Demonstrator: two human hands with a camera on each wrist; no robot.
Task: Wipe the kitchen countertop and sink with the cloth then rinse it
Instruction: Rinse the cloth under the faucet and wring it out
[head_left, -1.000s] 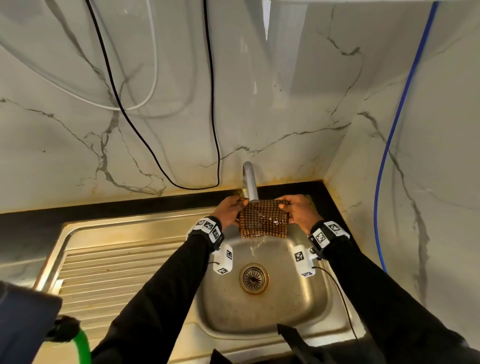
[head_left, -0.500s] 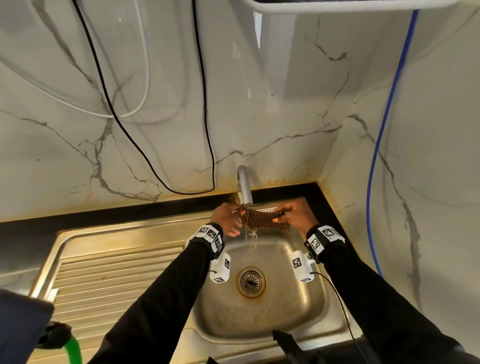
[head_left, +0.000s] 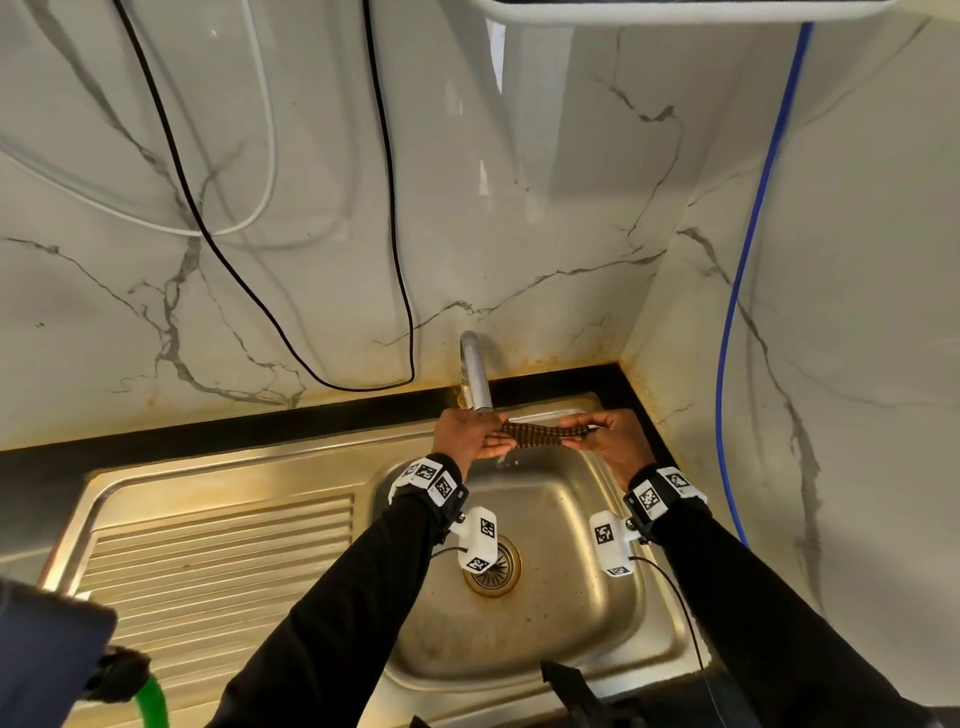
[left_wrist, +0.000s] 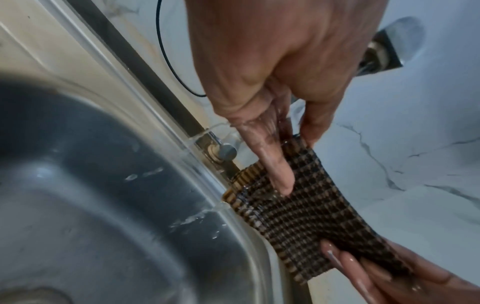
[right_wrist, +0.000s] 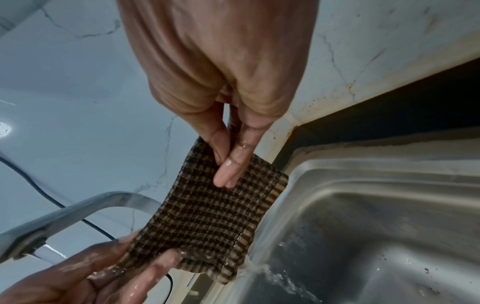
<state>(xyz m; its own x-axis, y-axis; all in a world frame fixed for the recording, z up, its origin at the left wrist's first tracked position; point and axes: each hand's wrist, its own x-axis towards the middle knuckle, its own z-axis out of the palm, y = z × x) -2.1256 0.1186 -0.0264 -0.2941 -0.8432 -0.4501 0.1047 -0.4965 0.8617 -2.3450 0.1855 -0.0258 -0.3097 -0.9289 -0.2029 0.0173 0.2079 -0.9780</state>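
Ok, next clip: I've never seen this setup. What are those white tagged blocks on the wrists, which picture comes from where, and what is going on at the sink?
No machine here: a person in black sleeves works with bare hands. The white tagged blocks are small cameras strapped to the wrists. The wide picture comes from a camera on the head, looking down; the two close-ups look along each hand.

The left hand and the right hand each pinch one end of a small brown-and-black checked woven cloth, stretched flat between them under the curved steel tap. Water runs off the cloth into the stainless steel sink, which is set in a black countertop against marble-look walls. Cables hang on the walls.
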